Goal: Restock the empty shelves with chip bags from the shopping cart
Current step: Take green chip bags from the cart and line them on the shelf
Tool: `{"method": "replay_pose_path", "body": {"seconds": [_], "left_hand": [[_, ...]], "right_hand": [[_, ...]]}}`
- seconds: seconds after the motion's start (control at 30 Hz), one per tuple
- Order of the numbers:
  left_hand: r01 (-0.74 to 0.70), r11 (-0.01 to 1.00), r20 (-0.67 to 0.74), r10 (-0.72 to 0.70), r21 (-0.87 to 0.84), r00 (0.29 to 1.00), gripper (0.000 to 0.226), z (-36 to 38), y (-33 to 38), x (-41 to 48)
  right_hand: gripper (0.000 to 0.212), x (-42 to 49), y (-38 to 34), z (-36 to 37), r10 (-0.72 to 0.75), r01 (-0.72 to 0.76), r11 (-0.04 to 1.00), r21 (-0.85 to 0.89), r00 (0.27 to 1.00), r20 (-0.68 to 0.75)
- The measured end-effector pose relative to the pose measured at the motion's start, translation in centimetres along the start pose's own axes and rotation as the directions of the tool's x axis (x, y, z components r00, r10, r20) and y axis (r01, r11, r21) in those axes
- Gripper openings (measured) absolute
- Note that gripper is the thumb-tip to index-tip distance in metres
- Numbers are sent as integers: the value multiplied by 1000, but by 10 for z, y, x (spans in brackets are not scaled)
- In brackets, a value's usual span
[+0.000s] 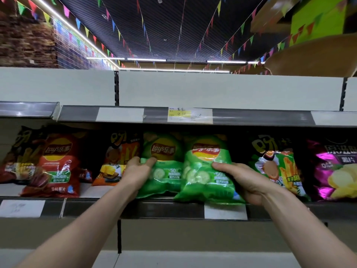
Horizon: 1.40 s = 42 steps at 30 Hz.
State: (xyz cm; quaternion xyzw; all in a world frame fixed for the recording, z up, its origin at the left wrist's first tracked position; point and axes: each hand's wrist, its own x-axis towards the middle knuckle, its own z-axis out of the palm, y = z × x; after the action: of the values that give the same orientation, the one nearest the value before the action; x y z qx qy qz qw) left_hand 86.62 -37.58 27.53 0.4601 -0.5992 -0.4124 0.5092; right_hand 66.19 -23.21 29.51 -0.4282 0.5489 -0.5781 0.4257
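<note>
While both hands reach into the shelf row under the yellow price tag (180, 114), each one holds a green chip bag straight below that tag.

Left hand (138, 171) grips the left green bag (164, 165) at its left edge: thumb across the front, fingers curled behind. Right hand (245, 180) is clamped on the right green bag (206, 171) at its right edge: thumb on the front, fingers wrapped under and behind.

Both bags are upright and touch side by side. The right one overlaps the left slightly, and its bottom hangs over the shelf lip (164, 209).

Below-left of the tag: an orange-black bag (117, 161) just beside the left hand and partly covered by it, then a leaning red bag (58, 165), then a dark bag (21, 155) furthest out.

Below-right of the tag: a fries bag (278, 167) partly hidden behind the right hand, then a purple bag (336, 171) at the frame edge.

The two green bags fill the gap between the orange-black bag and the fries bag. A blank white label (225, 211) sits on the lip under the right green bag.
</note>
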Motion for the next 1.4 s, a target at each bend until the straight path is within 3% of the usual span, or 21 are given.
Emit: {"method": "replay_pose_path", "body": {"seconds": [0.17,0.3,0.5,0.6,0.67,0.73,0.83,0.9,0.97,1.03,1.1,1.3,1.4], "left_hand": [[-27,999,-124,23,-24,992,39,-38,20,16],[-22,995,-175,38,92,984,24,-51,17,15],[-80,987,-51,88,141,995,27,-15,15,-2],[-51,992,18,49,119,999,25,8,10,-8],[6,1000,39,-6,12,999,28,8,11,-7],[52,996,26,-50,-74,998,49,3,13,-3],[-50,980,-11,54,190,998,76,2,13,-11],[-166,931,-8,178,325,984,75,6,12,-24],[-225,916,-21,246,334,969,65,8,7,-27],[-248,900,-22,273,358,962,60,7,3,-24],[-239,892,-36,273,385,961,57,8,1,-22],[-191,862,-48,241,470,969,68,19,3,-14],[-159,888,-68,208,432,976,66,18,4,-13]], "right_hand": [[30,2,-3,-14,-12,11,1000,-6,992,-126],[34,4,-1,-17,-23,24,1000,7,988,-155],[37,7,-1,8,-12,-2,991,132,995,104],[28,20,3,34,-61,48,993,106,990,130],[34,32,9,46,-105,103,994,24,992,71],[38,43,13,56,-159,160,985,-58,987,18],[38,51,17,76,-242,237,954,-183,970,-3],[37,53,20,90,-280,267,908,-324,960,9],[46,54,26,95,-297,292,883,-367,954,45],[66,53,31,87,-261,282,874,-397,959,107],[86,51,34,75,-189,252,807,-534,967,172],[57,68,33,66,-154,233,761,-606,971,180],[65,67,22,60,-82,223,733,-642,967,242]]}}
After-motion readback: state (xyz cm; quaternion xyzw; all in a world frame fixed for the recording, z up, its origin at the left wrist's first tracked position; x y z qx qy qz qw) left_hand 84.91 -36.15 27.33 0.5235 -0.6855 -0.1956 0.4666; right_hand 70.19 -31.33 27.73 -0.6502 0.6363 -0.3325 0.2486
